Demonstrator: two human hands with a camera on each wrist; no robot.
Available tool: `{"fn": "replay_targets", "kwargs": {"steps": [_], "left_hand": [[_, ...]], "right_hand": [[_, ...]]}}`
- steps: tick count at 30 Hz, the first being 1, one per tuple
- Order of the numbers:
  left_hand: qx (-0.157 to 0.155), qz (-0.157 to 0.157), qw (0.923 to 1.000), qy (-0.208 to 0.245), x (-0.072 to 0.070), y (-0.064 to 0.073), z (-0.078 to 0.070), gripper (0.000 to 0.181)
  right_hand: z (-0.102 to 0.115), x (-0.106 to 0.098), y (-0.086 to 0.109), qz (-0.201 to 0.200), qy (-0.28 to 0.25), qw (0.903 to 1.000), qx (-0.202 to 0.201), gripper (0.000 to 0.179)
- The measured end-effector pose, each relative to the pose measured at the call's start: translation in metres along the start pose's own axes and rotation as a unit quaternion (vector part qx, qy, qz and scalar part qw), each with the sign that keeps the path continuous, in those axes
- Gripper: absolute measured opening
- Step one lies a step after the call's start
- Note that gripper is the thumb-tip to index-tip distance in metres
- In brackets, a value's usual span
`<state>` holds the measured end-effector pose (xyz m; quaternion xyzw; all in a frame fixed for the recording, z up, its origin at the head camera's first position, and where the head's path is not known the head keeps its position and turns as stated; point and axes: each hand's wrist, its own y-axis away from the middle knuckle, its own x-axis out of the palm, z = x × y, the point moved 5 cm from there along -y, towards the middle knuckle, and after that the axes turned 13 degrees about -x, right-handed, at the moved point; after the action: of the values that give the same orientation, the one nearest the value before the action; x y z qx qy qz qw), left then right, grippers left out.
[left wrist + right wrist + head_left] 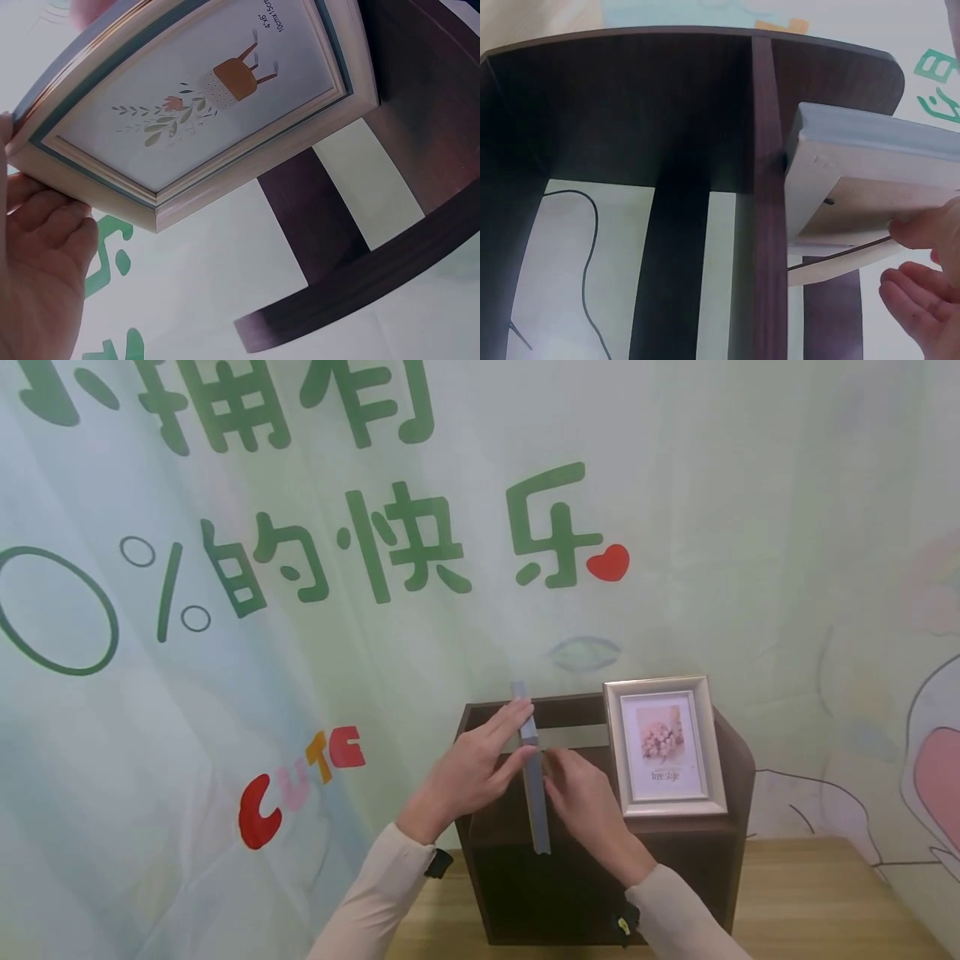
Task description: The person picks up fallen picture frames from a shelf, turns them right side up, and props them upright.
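Observation:
Above the left part of a dark brown shelf, a picture frame (536,793) is upright and edge-on in the head view. Its front, in the left wrist view, shows a flower print (180,105) inside a cream border with a teal line. My left hand (468,768) grips the frame by its edge, fingers near the top. Behind the frame, my right hand (588,793) pinches the back stand (847,262), which is swung out from the backing. Part of that grip lies outside the right wrist view.
The dark brown shelf (592,843) stands on a wooden table (817,893). A champagne-coloured photo frame (667,806) with a bouquet print leans at its upper right. Behind hangs a printed curtain (712,510). A thin black cable (595,225) shows through the shelf's open back.

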<state>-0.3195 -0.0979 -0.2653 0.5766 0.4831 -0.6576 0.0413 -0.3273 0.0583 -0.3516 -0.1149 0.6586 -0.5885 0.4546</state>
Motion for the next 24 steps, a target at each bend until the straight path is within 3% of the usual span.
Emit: {"fn": "replay_targets", "kwargs": {"steps": [13, 24], "left_hand": [[0.024, -0.012, 0.9996, -0.006, 0.011, -0.013, -0.009, 0.058], [0.023, 0.016, 0.9995, -0.011, 0.031, -0.034, -0.022, 0.055]], "right_hand": [[-0.006, -0.005, 0.010, -0.055, 0.030, 0.9961, -0.062, 0.042], [-0.015, -0.014, 0.018, -0.068, 0.092, 0.9879, -0.104, 0.031]]}}
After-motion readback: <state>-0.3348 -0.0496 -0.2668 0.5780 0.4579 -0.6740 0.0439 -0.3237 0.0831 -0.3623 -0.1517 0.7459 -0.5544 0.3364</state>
